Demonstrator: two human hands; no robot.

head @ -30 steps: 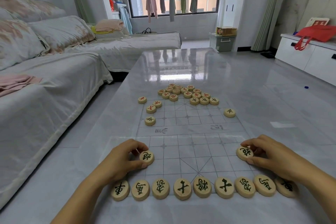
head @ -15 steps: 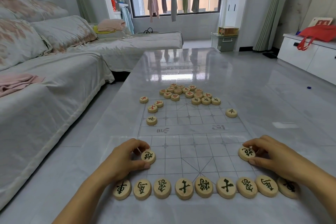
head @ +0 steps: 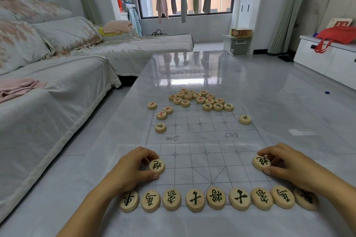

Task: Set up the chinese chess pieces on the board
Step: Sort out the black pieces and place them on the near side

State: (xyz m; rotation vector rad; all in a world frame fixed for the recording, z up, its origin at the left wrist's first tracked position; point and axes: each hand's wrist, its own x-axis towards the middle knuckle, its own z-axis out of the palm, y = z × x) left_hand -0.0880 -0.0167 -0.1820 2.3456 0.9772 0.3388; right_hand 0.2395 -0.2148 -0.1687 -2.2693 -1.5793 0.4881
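A clear plastic chess board with a printed grid lies on the glossy table. Along its near edge stands a row of several wooden pieces with dark green characters. My left hand pinches a green cannon piece on the left side of the board, two rows above that row. My right hand pinches a matching green cannon piece on the right side. A heap of red and green pieces sits at the board's far edge.
Loose pieces lie at the far left, by the left edge and at the right edge. A covered sofa runs along the left. A white cabinet with a red bag stands at the right.
Both hands stay on their cannon pieces almost in place; the left one has nudged its piece slightly. The view has shifted a little.
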